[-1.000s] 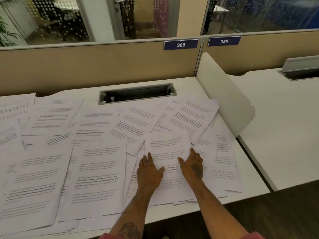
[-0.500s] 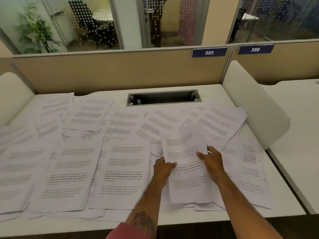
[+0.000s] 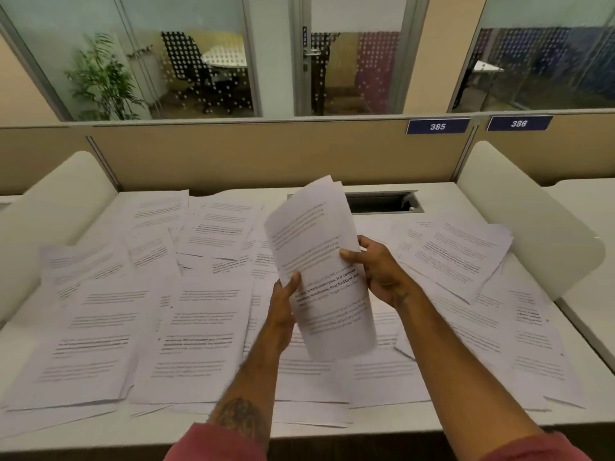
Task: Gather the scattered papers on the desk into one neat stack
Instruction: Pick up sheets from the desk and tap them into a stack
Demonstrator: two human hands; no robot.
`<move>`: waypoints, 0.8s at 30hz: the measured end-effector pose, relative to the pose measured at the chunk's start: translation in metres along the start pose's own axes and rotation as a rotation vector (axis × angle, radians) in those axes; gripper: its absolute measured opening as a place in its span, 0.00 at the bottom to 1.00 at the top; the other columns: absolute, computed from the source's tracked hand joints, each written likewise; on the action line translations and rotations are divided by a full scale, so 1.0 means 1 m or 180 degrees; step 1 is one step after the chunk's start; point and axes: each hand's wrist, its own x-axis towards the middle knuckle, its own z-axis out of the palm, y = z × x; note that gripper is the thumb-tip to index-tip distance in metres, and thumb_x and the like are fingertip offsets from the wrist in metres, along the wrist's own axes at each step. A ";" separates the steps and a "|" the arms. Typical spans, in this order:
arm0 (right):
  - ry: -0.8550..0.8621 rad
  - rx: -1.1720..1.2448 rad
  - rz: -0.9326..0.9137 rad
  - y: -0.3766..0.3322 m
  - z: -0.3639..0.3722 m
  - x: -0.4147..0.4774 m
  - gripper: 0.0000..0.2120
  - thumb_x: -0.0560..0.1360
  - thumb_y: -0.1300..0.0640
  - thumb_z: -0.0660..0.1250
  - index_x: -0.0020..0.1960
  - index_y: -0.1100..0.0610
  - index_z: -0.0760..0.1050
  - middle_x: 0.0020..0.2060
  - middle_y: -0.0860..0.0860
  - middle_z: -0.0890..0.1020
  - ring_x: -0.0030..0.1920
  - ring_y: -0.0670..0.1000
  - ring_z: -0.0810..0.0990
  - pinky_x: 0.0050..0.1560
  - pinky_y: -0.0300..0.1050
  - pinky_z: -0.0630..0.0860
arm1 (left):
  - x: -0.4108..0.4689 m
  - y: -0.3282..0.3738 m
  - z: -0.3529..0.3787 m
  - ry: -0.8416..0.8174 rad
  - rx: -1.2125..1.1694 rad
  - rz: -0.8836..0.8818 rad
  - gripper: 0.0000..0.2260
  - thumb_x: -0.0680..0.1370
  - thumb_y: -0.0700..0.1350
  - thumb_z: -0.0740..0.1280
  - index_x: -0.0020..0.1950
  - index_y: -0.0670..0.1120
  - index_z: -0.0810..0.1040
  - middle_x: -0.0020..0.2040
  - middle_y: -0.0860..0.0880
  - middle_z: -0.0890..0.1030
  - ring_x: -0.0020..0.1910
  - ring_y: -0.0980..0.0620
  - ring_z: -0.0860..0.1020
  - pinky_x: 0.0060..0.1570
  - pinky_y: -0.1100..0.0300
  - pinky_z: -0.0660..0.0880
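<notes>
Head view: both hands grip a small sheaf of papers [image 3: 319,261] above the desk [image 3: 332,437], left hand [image 3: 283,307] and right hand [image 3: 379,271] pinching its sides, long axis near-to-far, top tilted away and curling

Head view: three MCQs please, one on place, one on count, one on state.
1. Where is the cable slot?
A) at the back of the desk, partly behind the held sheets
B) at the front edge
C) on the floor

2. How many number plates are on the partition?
A) one
B) two
C) four

3. The held sheets are:
A) lying flat
B) lifted, gripped by left hand and right hand
C) crumpled into a ball

Key: 1 A, it sits by the partition; 2 B, 385 and 386; 3 B, thumbs pinch them above the papers.
</notes>
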 end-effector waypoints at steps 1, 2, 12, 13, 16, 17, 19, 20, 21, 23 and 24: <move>-0.0060 0.0089 -0.0014 0.000 0.012 0.002 0.19 0.75 0.56 0.72 0.64 0.57 0.74 0.56 0.57 0.85 0.54 0.61 0.85 0.51 0.56 0.83 | -0.001 0.006 -0.011 0.0026 -0.0089 -0.0105 0.27 0.75 0.62 0.67 0.71 0.50 0.75 0.63 0.47 0.84 0.63 0.43 0.81 0.55 0.43 0.79; -0.0087 0.0197 -0.0020 0.001 0.022 0.005 0.20 0.74 0.56 0.73 0.64 0.57 0.74 0.57 0.57 0.85 0.55 0.61 0.85 0.50 0.56 0.83 | -0.001 0.010 -0.022 0.0012 -0.0265 -0.0220 0.28 0.75 0.62 0.67 0.71 0.49 0.75 0.63 0.46 0.83 0.64 0.42 0.80 0.57 0.43 0.79; 0.1121 -0.0746 0.0535 0.084 0.037 0.013 0.11 0.73 0.58 0.76 0.53 0.56 0.80 0.54 0.56 0.85 0.49 0.53 0.85 0.47 0.47 0.83 | 0.011 0.015 -0.105 0.0503 0.0874 -0.0293 0.16 0.75 0.40 0.75 0.62 0.41 0.82 0.58 0.40 0.85 0.54 0.40 0.84 0.60 0.43 0.80; 0.1210 -0.1029 0.0639 0.097 0.037 0.012 0.10 0.72 0.57 0.76 0.52 0.55 0.79 0.53 0.56 0.85 0.49 0.54 0.85 0.46 0.46 0.82 | 0.011 0.010 -0.108 0.0617 0.1310 -0.0349 0.17 0.74 0.41 0.76 0.62 0.41 0.82 0.57 0.41 0.85 0.54 0.41 0.84 0.58 0.46 0.80; 0.1512 -0.1811 0.0919 0.129 0.040 0.007 0.14 0.73 0.53 0.75 0.55 0.58 0.80 0.52 0.55 0.84 0.54 0.57 0.83 0.46 0.43 0.79 | 0.011 -0.009 -0.111 0.0808 0.2201 -0.0528 0.20 0.74 0.46 0.77 0.63 0.39 0.81 0.58 0.41 0.84 0.55 0.42 0.82 0.55 0.53 0.80; 0.1568 -0.2072 0.1009 0.137 0.041 0.007 0.17 0.73 0.52 0.75 0.58 0.60 0.79 0.55 0.55 0.84 0.56 0.57 0.82 0.50 0.44 0.79 | 0.012 -0.016 -0.110 0.0850 0.2267 -0.0601 0.21 0.74 0.46 0.77 0.63 0.38 0.80 0.59 0.41 0.83 0.56 0.42 0.81 0.55 0.53 0.79; 0.1636 -0.2479 0.1262 0.148 0.043 0.006 0.24 0.74 0.49 0.73 0.64 0.62 0.76 0.61 0.57 0.80 0.60 0.58 0.80 0.57 0.47 0.78 | 0.014 -0.027 -0.107 0.0907 0.2368 -0.0702 0.23 0.73 0.45 0.78 0.63 0.36 0.78 0.60 0.39 0.82 0.58 0.41 0.81 0.57 0.52 0.79; 0.1657 -0.2644 0.1389 0.152 0.045 0.006 0.26 0.75 0.48 0.72 0.67 0.62 0.74 0.64 0.58 0.77 0.63 0.58 0.77 0.59 0.48 0.78 | 0.015 -0.031 -0.104 0.0915 0.2490 -0.0710 0.24 0.73 0.45 0.78 0.64 0.36 0.77 0.61 0.39 0.81 0.60 0.40 0.80 0.59 0.50 0.78; 0.1670 -0.2770 0.1473 0.155 0.047 0.006 0.28 0.75 0.48 0.72 0.69 0.61 0.71 0.66 0.59 0.73 0.65 0.59 0.74 0.62 0.50 0.77 | 0.017 -0.034 -0.101 0.0907 0.2662 -0.0709 0.26 0.73 0.46 0.78 0.65 0.36 0.76 0.62 0.38 0.80 0.62 0.40 0.79 0.61 0.47 0.77; 0.1731 -0.2834 0.1477 0.160 0.051 0.007 0.31 0.75 0.49 0.72 0.72 0.60 0.67 0.67 0.59 0.69 0.68 0.59 0.71 0.65 0.52 0.75 | 0.019 -0.037 -0.092 0.0878 0.3088 -0.0707 0.30 0.72 0.49 0.78 0.69 0.37 0.73 0.66 0.39 0.76 0.67 0.39 0.74 0.65 0.44 0.74; 0.1784 -0.2759 0.1448 0.161 0.053 0.007 0.32 0.74 0.51 0.73 0.73 0.61 0.65 0.67 0.59 0.69 0.68 0.60 0.70 0.65 0.52 0.74 | 0.018 -0.039 -0.087 0.0875 0.3326 -0.0728 0.33 0.73 0.50 0.77 0.72 0.39 0.70 0.68 0.40 0.73 0.69 0.40 0.70 0.67 0.44 0.72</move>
